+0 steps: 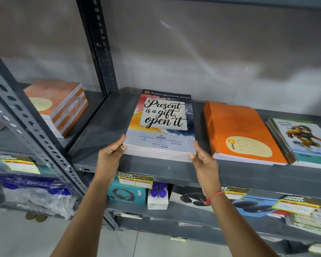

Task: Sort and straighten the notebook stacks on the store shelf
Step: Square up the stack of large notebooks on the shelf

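Observation:
A stack of notebooks with a "Present is a gift, open it" cover [163, 123] lies flat on the grey metal shelf [104, 127], near its front edge. My left hand [111, 153] grips the stack's near left corner, thumb on the cover. My right hand [202, 158] grips the near right corner the same way. To the right lies a fanned stack of orange notebooks [243, 130]. Further right sits a stack with a cartoon figure on a pale cover [304, 141]. A brown-orange stack [57, 106] stands in the bay to the left.
A perforated upright post [98, 45] divides the two bays, and another [26, 123] runs diagonally at the left. Below the shelf are headphone boxes [126, 193], blue-capped items [158, 191], price tags [135, 179] and plastic-wrapped goods [35, 193].

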{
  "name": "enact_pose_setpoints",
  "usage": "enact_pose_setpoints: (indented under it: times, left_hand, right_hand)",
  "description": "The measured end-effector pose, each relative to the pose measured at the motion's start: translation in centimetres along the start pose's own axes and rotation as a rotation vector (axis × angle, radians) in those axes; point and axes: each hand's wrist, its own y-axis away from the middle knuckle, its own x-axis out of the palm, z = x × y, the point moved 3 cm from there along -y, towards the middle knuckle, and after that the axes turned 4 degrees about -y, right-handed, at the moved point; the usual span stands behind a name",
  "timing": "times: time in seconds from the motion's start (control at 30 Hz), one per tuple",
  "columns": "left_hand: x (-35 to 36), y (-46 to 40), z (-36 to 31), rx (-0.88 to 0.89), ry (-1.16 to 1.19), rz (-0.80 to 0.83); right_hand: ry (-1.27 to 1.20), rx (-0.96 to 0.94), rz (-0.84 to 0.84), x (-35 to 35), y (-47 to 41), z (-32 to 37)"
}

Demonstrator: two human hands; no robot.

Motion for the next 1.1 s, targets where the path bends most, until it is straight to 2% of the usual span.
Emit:
enact_pose_setpoints:
  times: [0.33,0.43,0.5,0.57,0.63,0.67,0.73,0.77,0.83,0.97,1.1]
  left_hand:
    - [0.3,0.1,0.1,0.021,-0.011,-0.04]
    - [0.5,0.5,-0.8,0.001,0.01,-0.048]
    - [1.0,1.3,-1.4,-0.001,-0.007,-0.159]
    - [2.5,3.0,-2.8,0.104,-0.053,-0.367]
    - [5.8,5.2,-4.7,0.21,-0.071,-0.427]
    - [8.2,6.1,-5.4,0.244,-0.093,-0.365]
    - [13.7,7.3,-6.0,0.292,-0.102,-0.124]
    - [16.1,7.3,-5.5,0.286,-0.108,-0.012]
    - [20.3,7.2,-4.2,0.205,-0.156,0.108]
    - [25.2,6.6,-1.6,-0.054,-0.142,0.18]
    - [27.2,6.8,-1.1,-0.129,0.067,0.055]
  right_hand:
    - [-0.011,0.002,-0.024,-0.1,0.1,0.1]
    - [0.022,0.008,0.022,-0.4,0.1,0.3]
    - [0.104,-0.028,0.073,-1.4,0.6,0.6]
    - [0.332,-0.208,-0.017,-3.6,1.6,0.9]
    - [0.43,-0.409,-0.269,-7.0,2.7,1.4]
    - [0.347,-0.419,-0.39,-9.1,3.0,1.4]
    - [0.062,-0.381,-0.577,-13.6,2.7,1.5]
    - [-0.042,-0.36,-0.644,-15.6,2.2,1.5]
    - [-0.112,-0.263,-0.696,-18.9,0.7,1.4]
    - [-0.153,0.015,-0.43,-21.7,-2.5,-0.9]
    - [-0.171,0.048,-0.16,-21.3,-3.6,-2.4]
